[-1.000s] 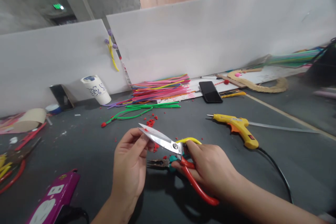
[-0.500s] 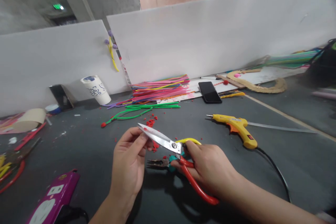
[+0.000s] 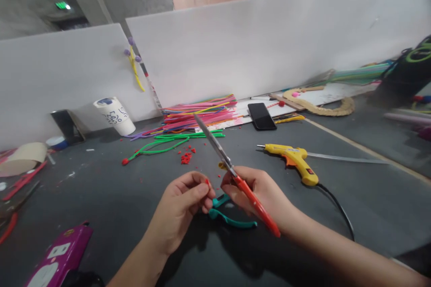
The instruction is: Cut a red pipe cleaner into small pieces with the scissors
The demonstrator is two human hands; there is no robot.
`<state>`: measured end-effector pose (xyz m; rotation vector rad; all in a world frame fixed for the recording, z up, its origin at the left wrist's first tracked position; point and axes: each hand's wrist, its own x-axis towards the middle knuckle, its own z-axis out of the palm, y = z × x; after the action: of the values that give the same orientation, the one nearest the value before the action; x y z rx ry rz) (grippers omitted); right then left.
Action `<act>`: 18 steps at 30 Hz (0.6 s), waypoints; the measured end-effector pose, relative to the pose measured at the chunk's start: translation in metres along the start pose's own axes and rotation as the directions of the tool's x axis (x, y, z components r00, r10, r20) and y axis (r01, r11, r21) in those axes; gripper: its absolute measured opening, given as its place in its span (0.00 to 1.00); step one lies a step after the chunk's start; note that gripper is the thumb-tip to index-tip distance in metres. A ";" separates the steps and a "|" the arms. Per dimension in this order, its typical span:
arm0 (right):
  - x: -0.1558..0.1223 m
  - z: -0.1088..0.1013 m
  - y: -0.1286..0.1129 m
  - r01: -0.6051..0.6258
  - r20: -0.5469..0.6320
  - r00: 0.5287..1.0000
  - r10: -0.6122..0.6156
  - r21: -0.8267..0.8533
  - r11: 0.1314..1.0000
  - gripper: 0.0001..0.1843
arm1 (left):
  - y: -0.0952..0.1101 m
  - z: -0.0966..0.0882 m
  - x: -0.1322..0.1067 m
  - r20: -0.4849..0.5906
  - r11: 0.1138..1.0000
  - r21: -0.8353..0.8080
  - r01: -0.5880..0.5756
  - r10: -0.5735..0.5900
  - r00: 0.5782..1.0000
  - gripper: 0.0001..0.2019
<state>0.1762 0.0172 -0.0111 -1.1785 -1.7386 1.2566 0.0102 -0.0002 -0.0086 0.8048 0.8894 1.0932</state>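
Thumb and fingers of my left hand (image 3: 185, 206) are pinched on a small red piece (image 3: 207, 182); only its tip shows. My right hand (image 3: 261, 190) holds scissors (image 3: 218, 148), their blades tilted up to the left and apart from the left hand. The red handle faces me and a bit of yellow shows behind it. Beneath both hands lie pliers with teal handles (image 3: 235, 222), their jaws hidden by my left hand. Red scraps (image 3: 186, 158) are scattered on the dark table beyond. Left of them lies a green pipe cleaner stem (image 3: 151, 150) with a red tip.
A yellow glue gun (image 3: 296, 159) with its cord lies at the right. Behind are a pile of pink pipe cleaners (image 3: 198, 114), a black phone (image 3: 261, 116) and a white paper cup (image 3: 115, 116). At the lower left sits a purple power strip (image 3: 62, 255).
The scissors have moved off my left fingertips and swung more upright, their blades now seen nearly edge-on. My left hand has shifted right and lower, over the pliers' jaws.
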 end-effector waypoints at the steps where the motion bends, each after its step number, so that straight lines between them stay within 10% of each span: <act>1: 0.000 -0.001 -0.002 -0.048 0.035 0.998 0.044 0.101 0.994 0.04 | -0.002 0.001 0.000 0.034 0.999 0.011 0.044 -0.044 0.998 0.03; 13: 0.000 -0.005 -0.007 -0.122 0.204 0.976 0.075 0.232 0.965 0.02 | -0.008 -0.002 0.003 0.086 0.977 0.102 0.190 -0.199 0.976 0.05; 18: 0.001 -0.003 -0.008 -0.092 0.128 0.989 0.073 0.149 0.985 0.02 | -0.006 0.002 0.001 -0.035 0.955 0.297 0.008 0.003 0.999 0.05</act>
<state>0.1767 0.0179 -0.0025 -1.1128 -1.6590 1.5135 0.0142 -0.0005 -0.0135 1.0343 1.1012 0.9856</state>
